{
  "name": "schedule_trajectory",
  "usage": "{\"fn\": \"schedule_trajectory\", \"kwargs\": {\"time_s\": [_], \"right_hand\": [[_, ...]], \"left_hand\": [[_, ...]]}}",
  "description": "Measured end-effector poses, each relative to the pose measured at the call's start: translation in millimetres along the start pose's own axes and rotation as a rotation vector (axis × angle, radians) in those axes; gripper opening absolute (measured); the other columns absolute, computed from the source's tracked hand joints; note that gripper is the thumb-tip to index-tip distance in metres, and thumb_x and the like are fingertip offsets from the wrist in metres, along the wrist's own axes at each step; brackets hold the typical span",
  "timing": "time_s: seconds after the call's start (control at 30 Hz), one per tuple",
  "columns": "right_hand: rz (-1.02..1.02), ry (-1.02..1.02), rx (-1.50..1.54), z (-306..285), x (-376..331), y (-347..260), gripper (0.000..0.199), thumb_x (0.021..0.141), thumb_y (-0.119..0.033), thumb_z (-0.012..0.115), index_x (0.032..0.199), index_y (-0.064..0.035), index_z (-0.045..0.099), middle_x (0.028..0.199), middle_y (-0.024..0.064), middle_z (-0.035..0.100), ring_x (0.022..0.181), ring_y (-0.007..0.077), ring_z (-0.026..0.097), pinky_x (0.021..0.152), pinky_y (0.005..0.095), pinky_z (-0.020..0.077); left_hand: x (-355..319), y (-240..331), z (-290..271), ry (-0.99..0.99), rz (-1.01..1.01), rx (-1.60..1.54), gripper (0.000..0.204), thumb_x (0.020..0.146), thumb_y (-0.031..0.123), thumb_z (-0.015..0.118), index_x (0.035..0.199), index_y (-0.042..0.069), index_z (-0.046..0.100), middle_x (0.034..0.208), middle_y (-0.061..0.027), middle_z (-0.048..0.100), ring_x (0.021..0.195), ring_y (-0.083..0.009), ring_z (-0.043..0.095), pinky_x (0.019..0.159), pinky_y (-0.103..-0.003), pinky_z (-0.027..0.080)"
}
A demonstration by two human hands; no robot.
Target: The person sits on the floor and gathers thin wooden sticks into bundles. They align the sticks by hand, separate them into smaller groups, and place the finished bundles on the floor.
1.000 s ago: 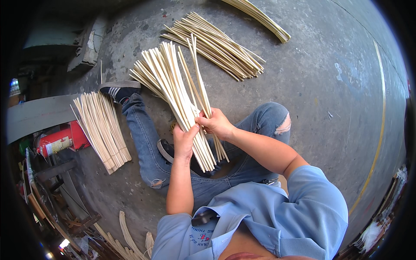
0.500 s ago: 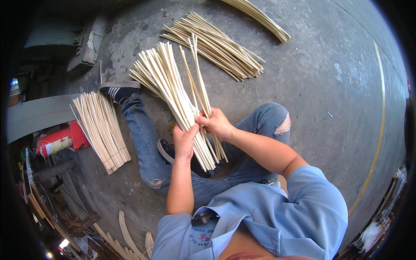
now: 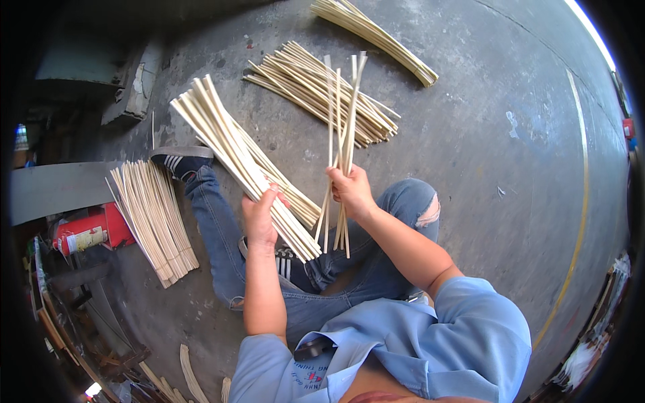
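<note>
My left hand (image 3: pixel 261 218) is closed round a thick bundle of pale rattan sticks (image 3: pixel 232 149), which slants up and to the left above my legs. A few more sticks lie just beneath that bundle, along its right side. In my right hand (image 3: pixel 352 190), the fingers grip a thinner handful of rattan sticks (image 3: pixel 349 127), held nearly upright and apart from the thick bundle. The upper ends of this handful are blurred. Beyond it, a loose pile of sticks (image 3: pixel 316 87) rests on the floor.
Another bundle (image 3: pixel 376 37) lies at the far side. On the left, a tied bundle (image 3: pixel 154 221) rests near my shoe (image 3: pixel 181 161) and a red fire extinguisher (image 3: pixel 84 232). A grey metal beam (image 3: pixel 64 191) runs along the left. A yellow line (image 3: pixel 576 248) crosses the concrete floor at right.
My right hand has moved right, carrying several sticks away from the bundle. My left hand has shifted slightly left, and its bundle now leans farther left.
</note>
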State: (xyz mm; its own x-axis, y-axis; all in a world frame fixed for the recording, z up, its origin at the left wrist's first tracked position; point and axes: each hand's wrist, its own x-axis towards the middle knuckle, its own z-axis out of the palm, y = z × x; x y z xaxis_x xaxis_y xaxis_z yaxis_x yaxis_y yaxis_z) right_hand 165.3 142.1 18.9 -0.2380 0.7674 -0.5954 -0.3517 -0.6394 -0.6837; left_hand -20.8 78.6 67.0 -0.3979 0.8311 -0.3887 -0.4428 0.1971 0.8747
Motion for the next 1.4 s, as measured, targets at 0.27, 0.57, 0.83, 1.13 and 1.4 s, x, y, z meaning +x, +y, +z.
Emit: {"fn": "schedule_trajectory", "kwargs": {"time_s": [0.27, 0.57, 0.83, 1.13, 1.4], "right_hand": [[-0.232, -0.042, 0.207, -36, 34, -90, 0.012, 0.102, -0.021, 0.063, 0.099, -0.0118, 0.055, 0.075, -0.0043, 0.049, 0.060, 0.0043, 0.045, 0.046, 0.0209, 0.0324], [-0.681, 0.302, 0.011, -65, 59, -86, 0.017, 0.110, -0.025, 0.048, 0.105, -0.0088, 0.049, 0.081, 0.0029, 0.056, 0.066, 0.0112, 0.054, 0.062, 0.0253, 0.0462], [-0.557, 0.214, 0.203, -53, 57, -81, 0.016, 0.110, -0.023, 0.044, 0.112, -0.0092, 0.037, 0.081, 0.0084, 0.054, 0.061, 0.0200, 0.061, 0.055, 0.0361, 0.0562], [-0.512, 0.191, 0.188, -55, 62, -81, 0.015, 0.109, -0.025, 0.048, 0.110, -0.0123, 0.040, 0.080, 0.0071, 0.053, 0.060, 0.0185, 0.057, 0.053, 0.0353, 0.0529], [-0.505, 0.125, 0.160, -54, 65, -77, 0.016, 0.109, -0.025, 0.048, 0.106, -0.0097, 0.043, 0.077, 0.0064, 0.055, 0.056, 0.0165, 0.057, 0.052, 0.0323, 0.0510]], "left_hand": [[120, -11, 35, 0.093, -0.057, -0.103, 0.028, 0.089, 0.009, 0.068, 0.113, 0.002, 0.057, 0.097, -0.0102, 0.067, 0.074, -0.0183, 0.064, 0.064, -0.037, 0.058], [194, -62, 66, 0.218, -0.109, -0.044, 0.029, 0.088, 0.008, 0.072, 0.109, -0.002, 0.055, 0.091, -0.0116, 0.066, 0.069, -0.0211, 0.065, 0.056, -0.039, 0.057], [250, -82, 121, 0.098, -0.085, -0.180, 0.028, 0.092, 0.009, 0.068, 0.115, 0.000, 0.056, 0.092, -0.0121, 0.066, 0.071, -0.0218, 0.068, 0.059, -0.039, 0.060], [288, -86, 194, 0.058, -0.078, -0.186, 0.029, 0.084, 0.006, 0.070, 0.108, -0.005, 0.058, 0.082, -0.0160, 0.066, 0.064, -0.0248, 0.068, 0.056, -0.040, 0.059], [241, -65, 139, 0.321, 0.022, 0.633, 0.039, 0.076, 0.013, 0.075, 0.107, -0.006, 0.061, 0.093, -0.0195, 0.070, 0.082, -0.0322, 0.072, 0.074, -0.043, 0.058]]}}
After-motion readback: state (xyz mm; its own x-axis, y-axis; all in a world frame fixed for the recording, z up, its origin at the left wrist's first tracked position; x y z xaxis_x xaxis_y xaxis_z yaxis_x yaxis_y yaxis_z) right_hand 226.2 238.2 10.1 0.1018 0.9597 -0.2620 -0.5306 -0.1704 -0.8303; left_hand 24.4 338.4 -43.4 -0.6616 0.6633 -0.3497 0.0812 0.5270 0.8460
